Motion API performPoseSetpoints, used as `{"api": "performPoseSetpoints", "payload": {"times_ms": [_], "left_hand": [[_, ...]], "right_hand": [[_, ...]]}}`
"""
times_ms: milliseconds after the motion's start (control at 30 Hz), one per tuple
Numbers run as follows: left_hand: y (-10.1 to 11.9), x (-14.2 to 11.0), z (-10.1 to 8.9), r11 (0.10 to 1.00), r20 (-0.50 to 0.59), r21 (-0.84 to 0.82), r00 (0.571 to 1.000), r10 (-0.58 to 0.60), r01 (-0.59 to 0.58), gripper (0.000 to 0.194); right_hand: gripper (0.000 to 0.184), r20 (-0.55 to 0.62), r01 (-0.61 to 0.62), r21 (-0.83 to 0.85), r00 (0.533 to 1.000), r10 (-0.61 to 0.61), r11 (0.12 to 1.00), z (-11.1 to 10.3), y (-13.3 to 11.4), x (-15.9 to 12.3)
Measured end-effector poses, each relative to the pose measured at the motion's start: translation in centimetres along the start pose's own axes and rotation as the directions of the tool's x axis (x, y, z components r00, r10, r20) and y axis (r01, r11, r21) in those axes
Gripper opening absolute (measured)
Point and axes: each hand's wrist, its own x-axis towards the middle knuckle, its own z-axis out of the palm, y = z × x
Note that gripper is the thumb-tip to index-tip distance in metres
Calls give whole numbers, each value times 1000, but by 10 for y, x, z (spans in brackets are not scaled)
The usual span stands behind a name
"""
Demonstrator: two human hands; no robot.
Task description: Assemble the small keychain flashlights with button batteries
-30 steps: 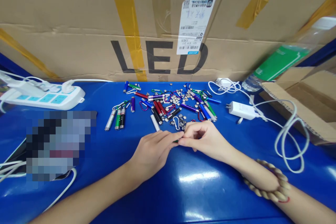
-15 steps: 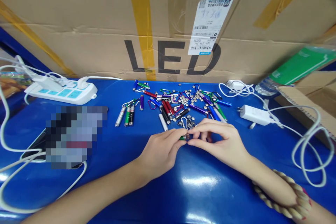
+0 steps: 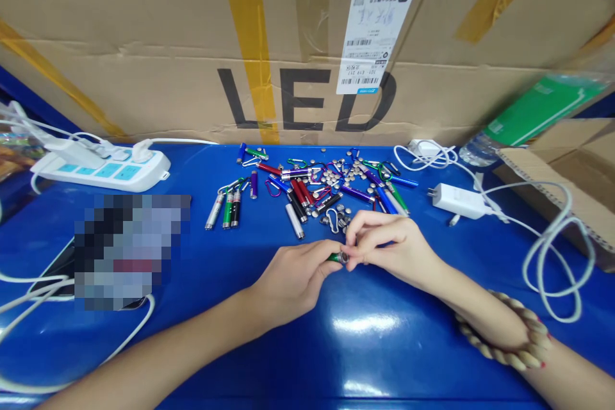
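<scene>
My left hand [image 3: 298, 275] grips a short green metal tube [image 3: 336, 257], like the body of a keychain flashlight, with its silver round end pointing right. Thumb and fingers of my right hand [image 3: 384, 240] are pinched together right at that end; anything between them is too small or hidden to make out. Just beyond the hands lie several small button cells [image 3: 343, 210] and a silver carabiner clip [image 3: 332, 220]. A silver keychain flashlight [image 3: 295, 221] rests left of these. Behind is a pile of red, black, blue and purple flashlights [image 3: 358, 194] with coloured clips.
Three flashlights on clips [image 3: 227, 208] lie left of the pile. Farther left are a white power strip [image 3: 115, 170] and a blurred-out phone-like object [image 3: 52, 275]. A white charger [image 3: 459, 200] with cable, a bottle [image 3: 533, 112] and an open carton [image 3: 542, 186] stand right. A large cardboard box [image 3: 168, 45] closes the back.
My right fingers, apart from each other half a second ago, have come together at the tube's end. More of the tube's end shows between the hands. The whole view has shifted slightly.
</scene>
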Motion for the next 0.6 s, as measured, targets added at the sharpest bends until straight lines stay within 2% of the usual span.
{"api": "performPoseSetpoints", "payload": {"times_ms": [200, 400, 600], "left_hand": [[1, 2, 0, 999, 7, 40, 1000, 30, -30, 18], [-1, 1, 1, 991, -41, 75, 992, 118, -115, 19], [-5, 0, 2, 980, -77, 161, 988, 131, -117, 21]], "right_hand": [[15, 22, 33, 0, 999, -33, 999, 1, 2, -2], [17, -23, 6, -44, 1000, -7, 999, 6, -4, -1], [20, -67, 0, -55, 998, -4, 998, 9, -4, 0]]}}
